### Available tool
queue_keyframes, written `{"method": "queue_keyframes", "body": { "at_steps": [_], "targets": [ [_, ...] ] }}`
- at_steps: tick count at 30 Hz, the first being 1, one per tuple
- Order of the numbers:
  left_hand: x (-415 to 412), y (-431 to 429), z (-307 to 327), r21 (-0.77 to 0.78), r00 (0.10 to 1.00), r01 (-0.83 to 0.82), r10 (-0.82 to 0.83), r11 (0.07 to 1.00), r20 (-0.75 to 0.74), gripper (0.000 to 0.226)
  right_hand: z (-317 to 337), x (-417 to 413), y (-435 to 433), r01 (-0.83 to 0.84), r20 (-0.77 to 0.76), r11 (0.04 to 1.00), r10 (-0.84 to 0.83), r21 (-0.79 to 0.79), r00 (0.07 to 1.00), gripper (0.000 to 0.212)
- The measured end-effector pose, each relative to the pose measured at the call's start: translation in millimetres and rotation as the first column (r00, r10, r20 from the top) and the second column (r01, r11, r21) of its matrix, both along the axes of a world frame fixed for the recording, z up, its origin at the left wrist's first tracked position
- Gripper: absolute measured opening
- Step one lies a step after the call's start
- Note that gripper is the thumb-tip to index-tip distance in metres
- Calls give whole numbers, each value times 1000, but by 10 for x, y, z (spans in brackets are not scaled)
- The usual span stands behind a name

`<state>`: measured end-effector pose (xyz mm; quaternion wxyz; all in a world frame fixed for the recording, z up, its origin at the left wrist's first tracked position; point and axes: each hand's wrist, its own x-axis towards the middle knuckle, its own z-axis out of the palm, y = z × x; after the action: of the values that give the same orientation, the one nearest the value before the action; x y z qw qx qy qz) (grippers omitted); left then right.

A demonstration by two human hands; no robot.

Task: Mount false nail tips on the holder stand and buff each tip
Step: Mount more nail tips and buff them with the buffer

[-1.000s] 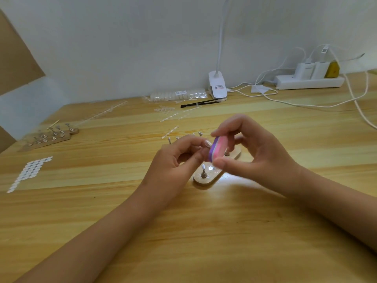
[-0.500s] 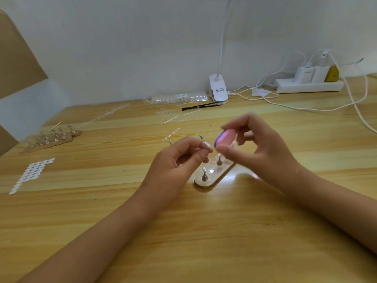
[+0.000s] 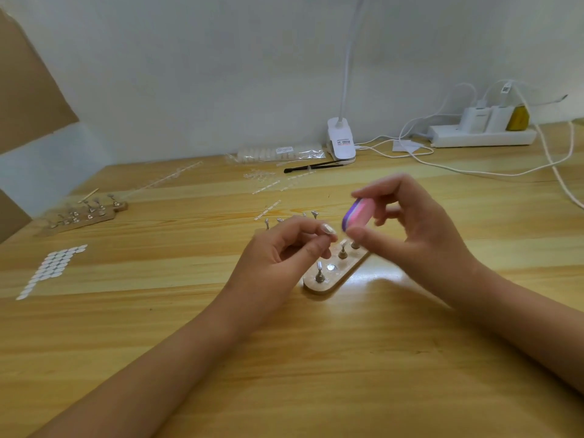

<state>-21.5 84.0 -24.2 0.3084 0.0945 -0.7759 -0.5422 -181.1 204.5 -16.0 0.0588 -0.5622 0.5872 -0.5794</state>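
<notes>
The left hand [image 3: 281,251] pinched what looked like a nail tip [image 3: 333,238] between thumb and forefinger, just above the wooden stand [image 3: 319,286], probably steadying it for buffing. The right hand [image 3: 417,235] gripped the pink buffer block [image 3: 358,214] by its ends, poised just beside that tip.

Pink-purple buffer [image 3: 357,216] aloft beside pinched nail tip [image 3: 328,229], above wooden holder stand [image 3: 319,287].

Two forearms bare right to the frame edge, left forearm [image 3: 158,358] at 7 o'clock, right forearm [image 3: 521,327] at 4 o'clock. Left hand [image 3: 278,251] and right hand [image 3: 420,235] bare as well, slim-fingered. Both arms tapering at the wrists toward the centre.
</notes>
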Motion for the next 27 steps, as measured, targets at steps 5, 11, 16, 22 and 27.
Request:
{"method": "queue_keyframes", "body": {
  "at_steps": [5,11,16,22,27],
  "targets": [
    [15,-16,-3,29,1000,15,-15,999,8,17,-27,27,-48,-19,-33,1000,20,10,999,41],
    [-9,-21,1,65,1000,30,-30,997,-3,16,-34,34,-21,-61,-1,998,61,9,998,41],
    [-3,-35,-1,76,1000,22,-22,997,-3,12,-52,-4,-77,33,99,999,-36,31,994,41],
    [-6,-37,-12,77,999,32,-32,996,-3,12,-74,109,-54,-101,40,995,101,3,994,42],
    [-3,-44,-6,79,999,30,-29,996,-12,12,-33,-8,-87,73,169,996,-79,45,982,42]
  ]
}}
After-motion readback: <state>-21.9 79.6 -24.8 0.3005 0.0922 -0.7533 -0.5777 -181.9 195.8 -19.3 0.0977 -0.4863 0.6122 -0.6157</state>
